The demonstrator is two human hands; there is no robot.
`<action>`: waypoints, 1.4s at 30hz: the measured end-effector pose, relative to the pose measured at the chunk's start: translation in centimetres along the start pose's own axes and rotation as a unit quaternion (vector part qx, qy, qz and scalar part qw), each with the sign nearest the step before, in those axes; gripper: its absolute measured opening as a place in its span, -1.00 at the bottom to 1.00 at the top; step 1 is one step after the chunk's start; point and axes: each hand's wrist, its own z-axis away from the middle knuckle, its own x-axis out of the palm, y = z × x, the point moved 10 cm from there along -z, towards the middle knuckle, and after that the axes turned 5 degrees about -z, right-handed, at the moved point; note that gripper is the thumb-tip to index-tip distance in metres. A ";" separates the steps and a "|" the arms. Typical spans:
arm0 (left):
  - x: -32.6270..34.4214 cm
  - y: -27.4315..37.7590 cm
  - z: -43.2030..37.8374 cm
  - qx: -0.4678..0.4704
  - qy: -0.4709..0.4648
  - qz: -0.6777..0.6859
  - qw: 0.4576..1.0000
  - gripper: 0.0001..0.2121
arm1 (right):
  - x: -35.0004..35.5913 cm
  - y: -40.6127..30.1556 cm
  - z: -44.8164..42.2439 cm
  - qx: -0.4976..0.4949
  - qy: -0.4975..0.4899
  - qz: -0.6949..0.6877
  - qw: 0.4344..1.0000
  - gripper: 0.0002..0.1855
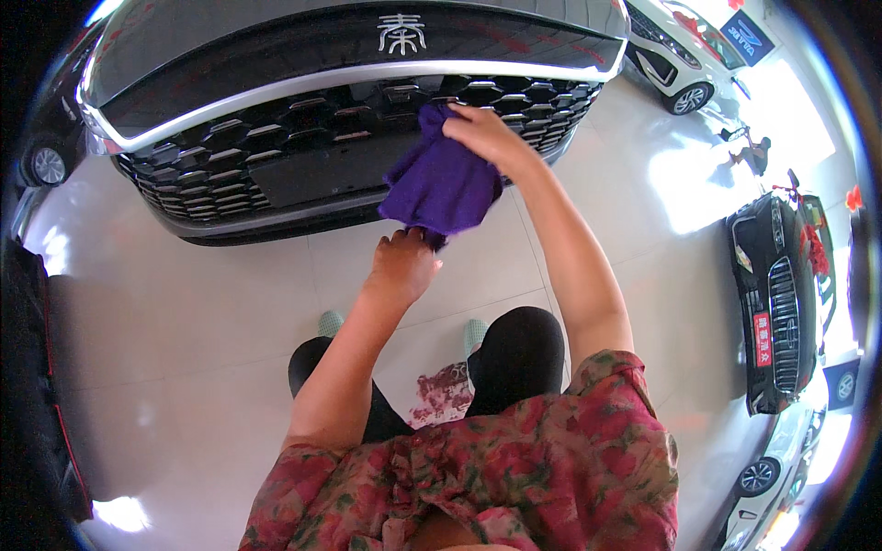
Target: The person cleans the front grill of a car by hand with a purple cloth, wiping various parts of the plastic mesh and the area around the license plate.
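Observation:
A purple cloth (448,180) hangs spread between my two hands, in front of the black honeycomb grille (303,113) of a dark car. My right hand (486,134) grips the cloth's bunched upper end, close to the grille. Lower down, my left hand (405,265) has its fingers curled around a dark, bunched bit at the cloth's bottom edge; part of that grip is hidden. Above the grille run a silver trim strip (331,81) and the dark hood, which bears a silver character emblem (402,33). The cloth covers part of the plain black plate area (317,172).
Glossy tiles (207,310) make up the floor. To the right stand a black car (758,303) with red ribbon and a white car (679,55). Another dark car (48,151) is at the left, above a black object with red edging (31,386).

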 end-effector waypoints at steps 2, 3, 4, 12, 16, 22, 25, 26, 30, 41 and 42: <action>-1.0 -0.3 0.7 0.030 0.168 0.029 0.985 -0.71 | 0.8 -1.7 -0.1 -0.066 0.074 0.250 0.963 -0.32; -0.4 0.0 0.4 0.027 0.124 0.014 0.992 -0.71 | 1.0 -2.7 0.4 -0.031 0.097 0.339 0.935 -0.37; -0.1 0.2 0.0 0.024 0.079 -0.001 0.997 -0.71 | 1.4 -2.2 -0.1 -0.016 0.105 0.376 0.920 -0.39; 0.4 -0.8 0.8 -0.001 0.020 -0.036 0.999 -0.71 | 1.5 -2.1 1.1 -0.049 0.101 0.388 0.915 -0.40; -1.0 -1.4 1.1 -0.007 0.035 -0.043 0.998 -0.70 | 1.0 -2.5 0.3 -0.056 0.111 0.440 0.889 -0.42; -0.5 -1.9 1.6 -0.006 0.019 -0.024 1.000 -0.69 | 1.6 -2.3 0.5 -0.056 0.112 0.410 0.903 -0.38; -1.0 -2.1 1.7 -0.021 0.005 -0.020 1.000 -0.69 | 1.6 -1.7 1.8 -0.015 0.106 0.430 0.896 -0.35; -1.1 -2.1 1.7 -0.027 -0.001 -0.021 0.999 -0.69 | 1.5 -1.6 1.9 -0.008 0.110 0.445 0.889 -0.35; -0.6 -2.0 1.5 -0.026 -0.026 -0.018 0.999 -0.68 | 1.0 -1.6 1.0 -0.021 0.140 0.442 0.885 -0.39; 0.0 -2.3 1.0 -0.034 -0.042 -0.022 0.998 -0.68 | 0.4 -0.4 6.6 -0.059 0.146 0.330 0.931 -0.41; 0.0 -1.9 0.9 -0.027 -0.038 -0.021 0.999 -0.68 | -0.7 -0.2 7.1 -0.061 0.173 0.327 0.927 -0.41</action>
